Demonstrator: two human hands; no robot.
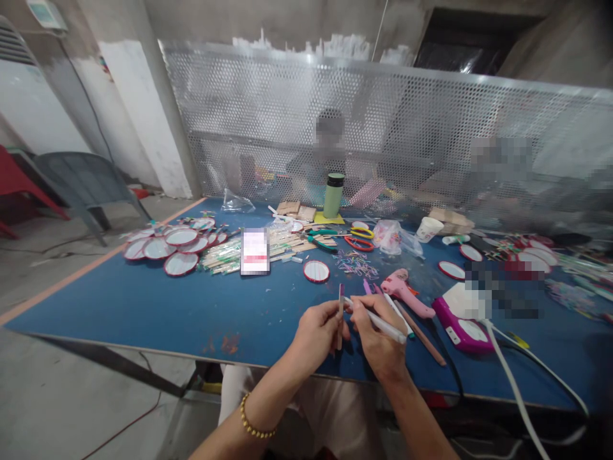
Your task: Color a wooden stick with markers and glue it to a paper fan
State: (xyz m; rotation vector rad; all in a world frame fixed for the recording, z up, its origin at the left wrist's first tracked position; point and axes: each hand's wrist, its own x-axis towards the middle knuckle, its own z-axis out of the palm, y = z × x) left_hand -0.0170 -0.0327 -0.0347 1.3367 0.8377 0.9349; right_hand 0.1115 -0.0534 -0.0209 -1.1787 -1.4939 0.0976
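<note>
The left hand point(318, 329) pinches a slim, flat stick point(341, 305) upright between the hands; the right hand point(377, 345) grasps a smooth white pen point(389, 328), its tip near the stick, contact unclear. Right of the grip lie a pink plastic glue gun point(407, 294) and a straight brown rod point(421, 335); beyond it, a round red-rimmed disc point(317, 271) and thin coloured bits point(355, 263), backed by a perforated metal screen point(268, 108)

Strip point(341, 296) part hid by L fingers point(326, 310); phone scrn point(255, 249) blurred; red chair point(22, 188) cut at L edge.

Green bottle point(334, 199) — grey chair point(89, 172)
</note>
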